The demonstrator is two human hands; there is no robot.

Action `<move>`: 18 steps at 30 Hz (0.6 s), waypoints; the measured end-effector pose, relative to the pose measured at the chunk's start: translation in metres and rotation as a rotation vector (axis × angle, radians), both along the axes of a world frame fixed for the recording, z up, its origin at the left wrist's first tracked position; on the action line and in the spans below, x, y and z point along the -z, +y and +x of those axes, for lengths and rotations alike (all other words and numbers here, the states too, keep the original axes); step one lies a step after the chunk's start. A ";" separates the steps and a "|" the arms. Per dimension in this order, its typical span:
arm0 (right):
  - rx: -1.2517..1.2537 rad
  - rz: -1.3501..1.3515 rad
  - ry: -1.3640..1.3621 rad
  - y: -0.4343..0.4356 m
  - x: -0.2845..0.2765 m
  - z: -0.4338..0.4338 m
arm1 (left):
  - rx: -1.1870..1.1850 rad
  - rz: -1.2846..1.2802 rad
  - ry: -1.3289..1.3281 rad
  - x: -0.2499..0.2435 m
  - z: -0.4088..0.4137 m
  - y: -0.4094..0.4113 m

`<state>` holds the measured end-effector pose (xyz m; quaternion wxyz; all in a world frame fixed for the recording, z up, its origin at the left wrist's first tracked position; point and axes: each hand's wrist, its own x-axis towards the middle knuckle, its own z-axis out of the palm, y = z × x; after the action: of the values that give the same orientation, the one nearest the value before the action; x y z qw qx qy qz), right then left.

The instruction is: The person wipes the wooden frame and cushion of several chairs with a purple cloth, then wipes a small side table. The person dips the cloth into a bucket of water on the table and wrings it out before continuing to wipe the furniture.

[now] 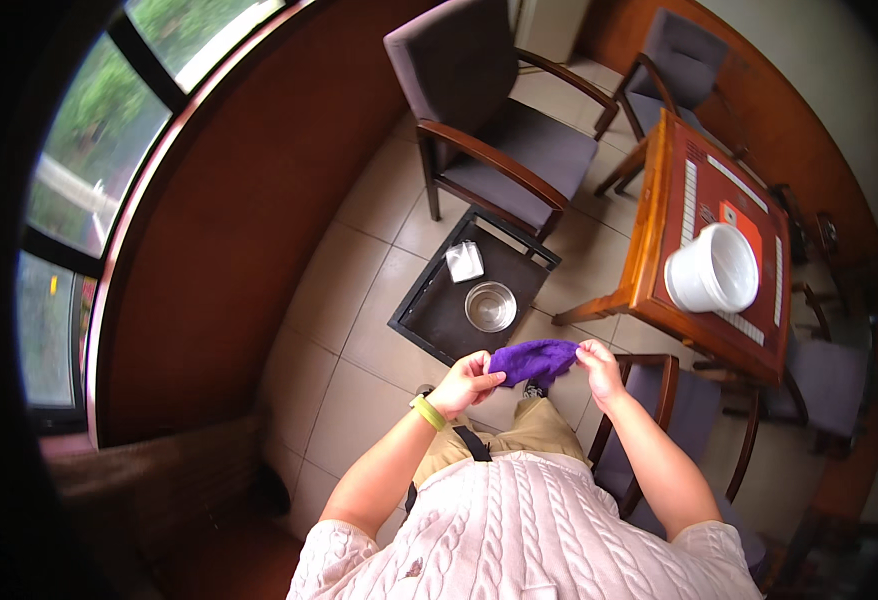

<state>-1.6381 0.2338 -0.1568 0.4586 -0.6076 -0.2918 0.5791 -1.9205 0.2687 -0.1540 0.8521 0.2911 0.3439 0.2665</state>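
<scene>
A purple cloth [535, 360] is stretched between my two hands in front of my waist. My left hand [470, 384] pinches its left end between thumb and fingers. Its right end is gripped at the corner by my right hand [597, 369]. Just beyond the cloth stands a low black side table [439, 311] with a raised rim. On its top rest a round bowl [491, 307], glass or metal, and a white packet [464, 261] that looks like tissues.
To the right, a wooden mahjong table [645, 262] with rows of tiles carries a white plastic bucket [711, 268]. A padded armchair [510, 150] stands behind the side table. Another armchair [683, 405] is close by my right arm. A brown wall [229, 217] with windows runs along the left.
</scene>
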 end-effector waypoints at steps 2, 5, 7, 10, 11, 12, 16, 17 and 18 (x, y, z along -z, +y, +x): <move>0.131 0.112 -0.081 -0.008 -0.004 -0.001 | 0.081 0.074 0.086 -0.001 -0.012 0.011; 0.147 0.179 -0.109 -0.016 -0.026 0.003 | 0.124 0.200 0.359 -0.012 -0.015 0.030; 0.048 0.214 -0.271 -0.015 -0.050 -0.001 | 0.154 0.443 0.510 -0.007 -0.017 0.034; -0.233 0.209 -0.648 -0.017 -0.094 0.000 | 0.410 0.832 0.769 -0.023 -0.014 0.043; -0.387 0.107 -0.785 -0.016 -0.120 -0.006 | 0.435 0.866 0.802 -0.022 -0.014 0.042; -0.460 0.068 -0.828 -0.017 -0.127 -0.005 | 0.464 0.907 0.829 -0.020 -0.011 0.040; -0.573 0.000 -0.880 -0.029 -0.118 0.004 | 0.325 1.258 0.945 -0.030 -0.002 0.018; -0.579 -0.008 -0.849 -0.031 -0.116 0.007 | 0.247 1.385 0.937 -0.035 -0.002 0.016; -0.626 0.082 -0.862 -0.034 -0.110 0.013 | 0.344 1.261 0.920 -0.034 -0.005 0.016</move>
<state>-1.6249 0.1999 -0.0466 0.1257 -0.6557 -0.6434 0.3745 -1.9257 0.2849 -0.1203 0.3288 0.8476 0.3960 0.1289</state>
